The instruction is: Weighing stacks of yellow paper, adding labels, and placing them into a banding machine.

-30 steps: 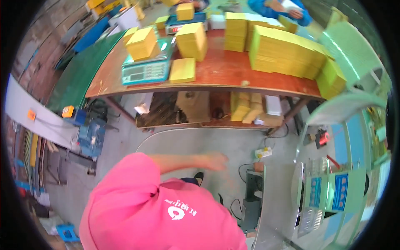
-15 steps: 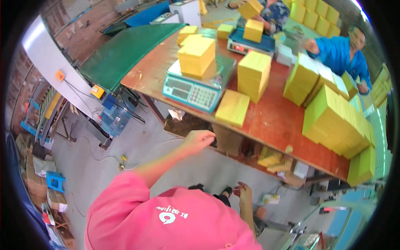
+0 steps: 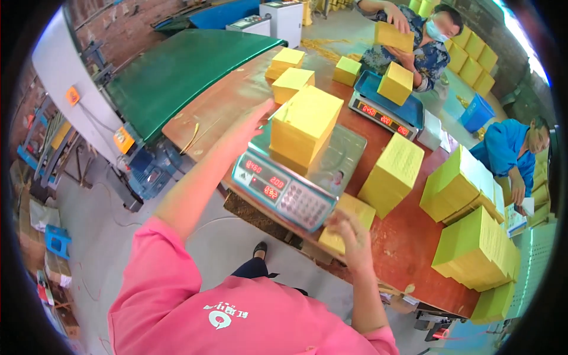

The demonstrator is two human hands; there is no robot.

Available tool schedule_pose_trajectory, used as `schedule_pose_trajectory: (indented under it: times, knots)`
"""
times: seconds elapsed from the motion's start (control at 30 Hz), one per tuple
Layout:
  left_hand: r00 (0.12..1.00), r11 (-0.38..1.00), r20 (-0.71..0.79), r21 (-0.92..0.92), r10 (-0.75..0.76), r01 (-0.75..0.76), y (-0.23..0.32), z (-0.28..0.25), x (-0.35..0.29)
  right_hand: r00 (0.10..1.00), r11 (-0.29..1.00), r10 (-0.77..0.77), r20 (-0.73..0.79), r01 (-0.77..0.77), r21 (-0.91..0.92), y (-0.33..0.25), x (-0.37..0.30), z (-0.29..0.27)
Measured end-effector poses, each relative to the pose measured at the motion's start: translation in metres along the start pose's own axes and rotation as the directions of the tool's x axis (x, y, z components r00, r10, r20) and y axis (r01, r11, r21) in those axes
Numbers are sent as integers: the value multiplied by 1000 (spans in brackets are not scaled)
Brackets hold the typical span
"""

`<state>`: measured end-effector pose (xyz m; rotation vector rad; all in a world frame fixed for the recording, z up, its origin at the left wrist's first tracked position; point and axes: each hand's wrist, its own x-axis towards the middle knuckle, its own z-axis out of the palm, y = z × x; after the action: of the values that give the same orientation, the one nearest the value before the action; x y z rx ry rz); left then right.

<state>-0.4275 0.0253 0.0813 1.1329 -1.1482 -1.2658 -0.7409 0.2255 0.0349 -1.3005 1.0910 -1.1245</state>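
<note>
A tall stack of yellow paper [image 3: 305, 127] stands on a teal-edged digital scale [image 3: 278, 192] whose red display is lit. My left hand [image 3: 251, 125] reaches up at the stack's left side with its fingers stretched out, holding nothing; whether the fingertips touch the paper I cannot tell. My right hand [image 3: 352, 241] hovers by the scale's front right corner, fingers apart and slightly bent. It partly covers a low stack of yellow paper [image 3: 362, 216] at the table's near edge. Just behind that stands a taller yellow block [image 3: 391, 171].
The red-brown table [image 3: 408, 257] carries several more yellow paper stacks [image 3: 473, 248] at right. Across it, one person [image 3: 423, 44] holds a yellow block above a second scale [image 3: 387, 109]. Another person in blue [image 3: 503, 145] sits at right. A green conveyor belt [image 3: 189, 74] adjoins the left end.
Both my hands have risen to the table, the left toward the stack on the scale, the right beside the low stack. The view has shifted closer, and the near scale's display now shows lit.
</note>
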Motion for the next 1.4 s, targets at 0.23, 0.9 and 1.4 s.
schedule_pose_trajectory:
  times: [0.23,0.9,1.4]
  knots:
    - [752,926,541,198,-376,321,-6,22,86,912,991,-12,-411,64,114,11,185,47]
    - [928,969,317,-83,-198,235,-75,-183,21,984,992,-113,-139,119,37,22,153,161]
    - [961,966,124,-37,-248,254,15,-94,-46,977,714,77,200,-194,672,14,142,157]
